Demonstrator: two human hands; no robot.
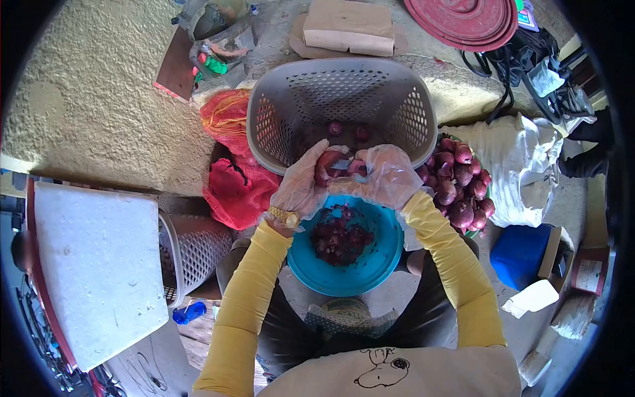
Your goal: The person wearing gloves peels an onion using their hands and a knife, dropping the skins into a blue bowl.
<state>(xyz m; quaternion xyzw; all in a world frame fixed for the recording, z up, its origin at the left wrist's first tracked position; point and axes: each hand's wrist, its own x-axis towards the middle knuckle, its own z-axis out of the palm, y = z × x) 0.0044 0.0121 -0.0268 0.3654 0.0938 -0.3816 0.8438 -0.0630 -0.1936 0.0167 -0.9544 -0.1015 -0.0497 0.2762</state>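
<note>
My left hand [301,182], in a clear plastic glove with a gold watch at the wrist, is closed around a red onion [325,169]. Facing it, my right hand [390,173], gloved too, has its fingers curled in close to the onion; what they hold is something I cannot make out. A small grey-blue flat piece shows between the hands. Just below them, a blue basin [301,268] holds dark red onion skins [340,238]. Beyond my hands stands a grey perforated basket [340,86] with a few red onions [335,128] at its bottom.
A heap of red onions [461,175] lies right of the basket, beside a white sack [529,165]. Red net bags [238,188] lie on its left. Further left are another basket [205,248] and a white foam lid [99,264]. A blue container [519,255] stands right.
</note>
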